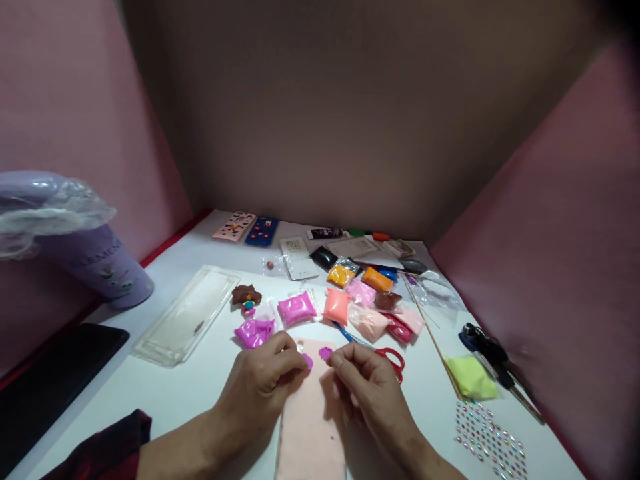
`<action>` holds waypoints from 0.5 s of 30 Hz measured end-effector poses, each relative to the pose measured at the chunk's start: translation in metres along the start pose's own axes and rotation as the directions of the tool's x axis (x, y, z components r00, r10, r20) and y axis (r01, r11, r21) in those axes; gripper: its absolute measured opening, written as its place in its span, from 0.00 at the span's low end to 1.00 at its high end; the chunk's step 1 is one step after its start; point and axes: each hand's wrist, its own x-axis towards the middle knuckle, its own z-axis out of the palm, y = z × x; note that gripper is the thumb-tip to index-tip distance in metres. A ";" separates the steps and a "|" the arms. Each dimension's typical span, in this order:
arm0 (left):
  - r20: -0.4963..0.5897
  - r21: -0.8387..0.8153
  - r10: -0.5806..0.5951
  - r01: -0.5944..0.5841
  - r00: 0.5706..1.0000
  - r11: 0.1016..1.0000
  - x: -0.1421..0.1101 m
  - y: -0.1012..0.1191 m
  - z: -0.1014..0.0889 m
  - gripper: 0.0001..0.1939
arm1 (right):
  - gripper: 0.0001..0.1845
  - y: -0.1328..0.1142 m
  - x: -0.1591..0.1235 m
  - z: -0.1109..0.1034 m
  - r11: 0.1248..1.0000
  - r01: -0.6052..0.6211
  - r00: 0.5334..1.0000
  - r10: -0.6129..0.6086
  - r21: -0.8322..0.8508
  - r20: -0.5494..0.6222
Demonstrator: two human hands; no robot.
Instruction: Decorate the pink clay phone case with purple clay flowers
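Note:
My left hand [265, 373] is closed, its thumb and finger pinching a small lump of purple clay [307, 362]. Opposite it, my right hand [370, 383] pinches the edge of a frilly purple clay piece [325, 353]. Both hands are over the upper part of a flat slab coated in pale peach clay [313, 427], shaped like a phone case. A tiny purple speck [332, 438] lies on its surface. Just beyond my left hand is an open wrapper of purple clay [254, 331]. Red-handled scissors [393, 355] are partly hidden behind my right hand.
Several colored clay packets, such as a magenta one [297, 308], lie ahead. Clear cases [185, 317], a purple tumbler [107, 267] and a black phone-like slab [65, 380] are left. A wooden stick [435, 340], yellow clay [471, 378] and a gem sheet [490, 437] lie right.

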 end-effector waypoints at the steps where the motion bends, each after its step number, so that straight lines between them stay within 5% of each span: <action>1: -0.001 0.008 -0.001 0.001 1.000 1.000 -0.001 0.001 0.000 0.09 | 0.16 0.000 0.000 0.000 1.000 -0.001 1.000 0.001 0.004 0.003; 15: -0.012 0.103 0.014 -0.012 1.000 0.995 0.000 0.000 0.004 0.09 | 0.17 0.001 0.002 -0.001 0.999 -0.019 1.000 0.019 0.041 0.006</action>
